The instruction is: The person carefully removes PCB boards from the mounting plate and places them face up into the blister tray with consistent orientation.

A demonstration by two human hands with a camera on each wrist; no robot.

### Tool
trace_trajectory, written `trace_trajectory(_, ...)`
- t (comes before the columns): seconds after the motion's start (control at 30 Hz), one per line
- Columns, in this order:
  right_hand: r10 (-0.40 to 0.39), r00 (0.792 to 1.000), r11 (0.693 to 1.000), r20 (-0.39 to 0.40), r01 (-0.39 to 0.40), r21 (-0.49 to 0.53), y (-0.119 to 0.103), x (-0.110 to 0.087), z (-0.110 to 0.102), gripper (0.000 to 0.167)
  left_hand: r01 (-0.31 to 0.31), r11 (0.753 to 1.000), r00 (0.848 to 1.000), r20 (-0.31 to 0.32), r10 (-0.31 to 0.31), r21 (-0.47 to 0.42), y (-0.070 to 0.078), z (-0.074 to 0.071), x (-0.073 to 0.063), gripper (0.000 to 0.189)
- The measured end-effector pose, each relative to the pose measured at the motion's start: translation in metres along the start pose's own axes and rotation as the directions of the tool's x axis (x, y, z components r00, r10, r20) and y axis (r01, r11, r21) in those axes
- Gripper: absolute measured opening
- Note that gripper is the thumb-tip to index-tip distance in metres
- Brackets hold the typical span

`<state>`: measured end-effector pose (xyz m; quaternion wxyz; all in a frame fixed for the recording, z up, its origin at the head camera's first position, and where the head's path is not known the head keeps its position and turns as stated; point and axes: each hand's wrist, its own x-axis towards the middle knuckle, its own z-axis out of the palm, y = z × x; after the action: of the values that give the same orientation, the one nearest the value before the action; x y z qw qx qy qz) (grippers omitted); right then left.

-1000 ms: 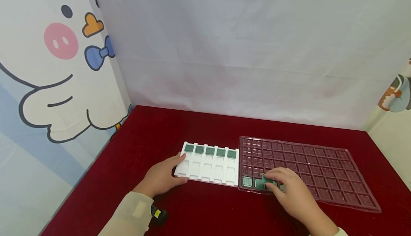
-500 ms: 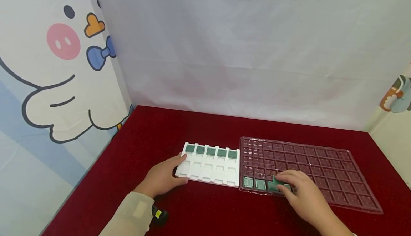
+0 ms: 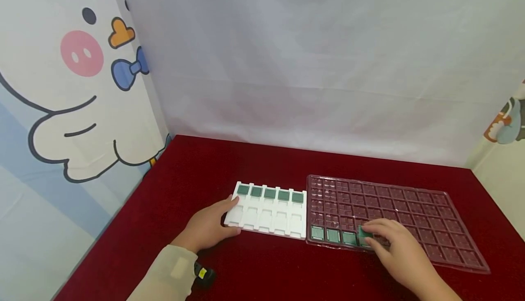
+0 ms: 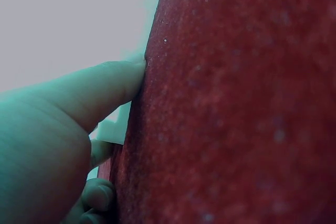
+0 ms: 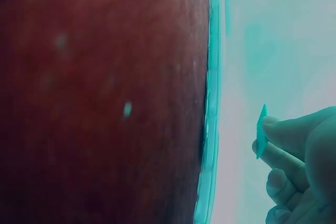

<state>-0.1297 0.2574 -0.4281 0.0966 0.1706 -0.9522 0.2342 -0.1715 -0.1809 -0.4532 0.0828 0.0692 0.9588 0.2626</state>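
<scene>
My left hand (image 3: 211, 223) holds the left end of a white tray (image 3: 270, 232), fingers at its left side and thumb at the near corner. Five-across slots fill it, and green square chips (image 3: 270, 194) sit along its far row. The right hand (image 3: 395, 246) pinches one small green chip (image 5: 261, 132) between thumb and fingertips, tilted up over the near row of a clear plastic tray (image 3: 414, 214). In that row lie several more green chips (image 3: 333, 236), the rightmost partly hidden by the held one and my fingers.
Both trays lie side by side on a dark red cloth-covered table (image 3: 262, 269). A pale curtain (image 3: 307, 64) hangs behind, and a cartoon-printed sheet (image 3: 82, 109) stands along the left.
My right hand has moved right along the near row of the clear tray with the chip between its fingers, uncovering chips behind it. The left hand keeps its hold on the white tray.
</scene>
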Motion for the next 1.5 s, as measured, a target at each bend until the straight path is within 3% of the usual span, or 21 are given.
trace_trajectory(0.17, 0.011, 1.0, 1.0, 0.01, -0.011, -0.015, 0.008, -0.003, -0.005, 0.025, -0.003, 1.0, 1.0, 0.001, 0.003, 0.001, 0.0, 0.0, 0.0, 0.084)
trace_trajectory(0.47, -0.037, 0.999, 0.996, -0.032, 0.034, -0.077, 0.023, -0.004, -0.011, 0.026, 0.002, 1.0, 1.0, 0.001, -0.002, 0.001, 0.0, 0.001, 0.001, 0.085)
trace_trajectory(0.83, -0.013, 1.0, 0.998, -0.028, 0.011, -0.054, 0.033, -0.008, -0.014, 0.026, -0.003, 1.0, 1.0, -0.001, 0.003, -0.006, -0.001, 0.001, 0.0, 0.084)
trace_trajectory(1.5, 0.049, 0.997, 0.999, 0.064, -0.048, -0.013, 0.04, -0.012, -0.01, 0.025, 0.005, 1.0, 1.0, 0.006, -0.006, 0.005, -0.001, 0.001, 0.001, 0.085)
